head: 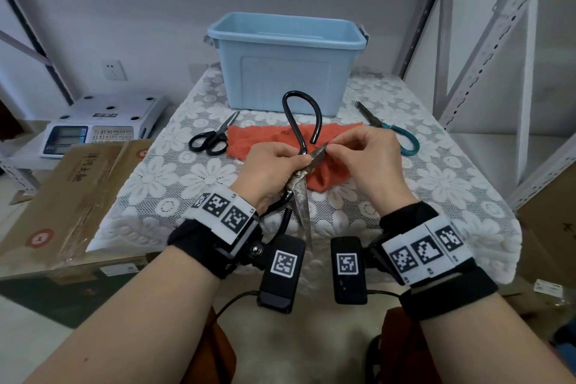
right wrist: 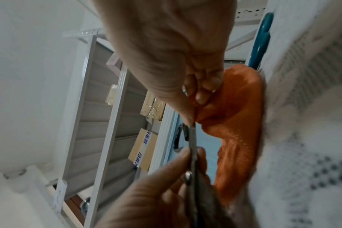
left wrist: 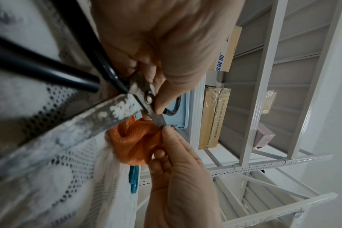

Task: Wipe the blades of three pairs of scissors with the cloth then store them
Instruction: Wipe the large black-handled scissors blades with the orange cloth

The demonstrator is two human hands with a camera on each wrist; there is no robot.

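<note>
Large old scissors [head: 298, 173] with black loop handles are held above the lace-covered table [head: 420, 184], blades spread. My left hand [head: 274, 165] grips them at the pivot [left wrist: 148, 98]. One rusty blade points back toward me. The other blade [right wrist: 192, 143] angles right, and my right hand [head: 367, 159] pinches the orange cloth [head: 265, 140] at its tip. The cloth [left wrist: 135, 143] bunches under those curled fingers [right wrist: 205, 92]. Small black-handled scissors [head: 212, 139] lie left of the cloth and teal-handled scissors [head: 392, 131] lie to its right. A light blue bin [head: 286, 65] stands open behind them.
A white weighing scale [head: 103, 125] sits on a low shelf at the left, with a cardboard box [head: 78, 190] in front of it. Grey metal shelving uprights [head: 498, 40] rise close on the right. Boxes [left wrist: 213, 117] rest on the shelves above.
</note>
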